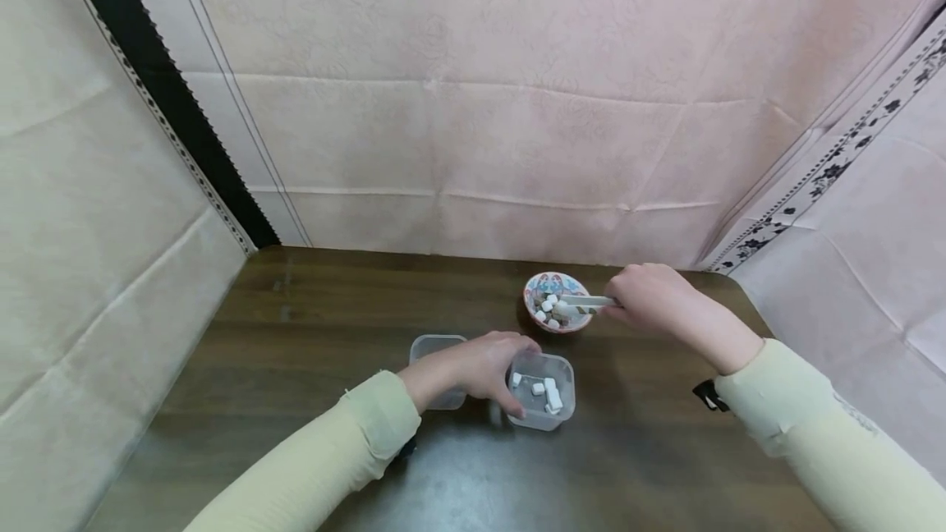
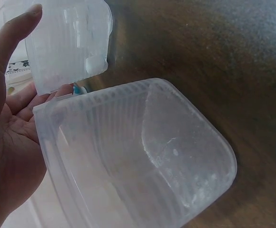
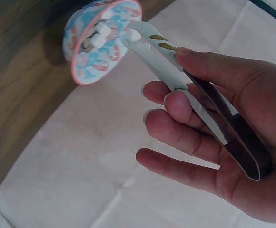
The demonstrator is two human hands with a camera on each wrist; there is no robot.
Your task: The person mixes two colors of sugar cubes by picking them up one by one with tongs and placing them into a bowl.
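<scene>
My right hand (image 1: 654,294) grips a pair of tongs (image 3: 159,66), dark at the handle and pale at the tips. Between those tips sits a white cube (image 3: 133,35), at the rim of a small patterned bowl (image 1: 530,294) with a red edge. Several white cubes (image 3: 99,40) lie inside the bowl, among small brownish bits. My left hand (image 1: 484,364) holds a clear plastic container (image 1: 565,401) at its left side, thumb at the near corner and fingers at the far one. White pieces (image 1: 553,395) lie on that container's floor.
A second clear plastic container (image 2: 190,137) stands just left of the first, partly behind my left wrist in the head view. The brown wooden table (image 1: 332,302) ends at pale cloth hangings (image 1: 443,146) at the back and both sides.
</scene>
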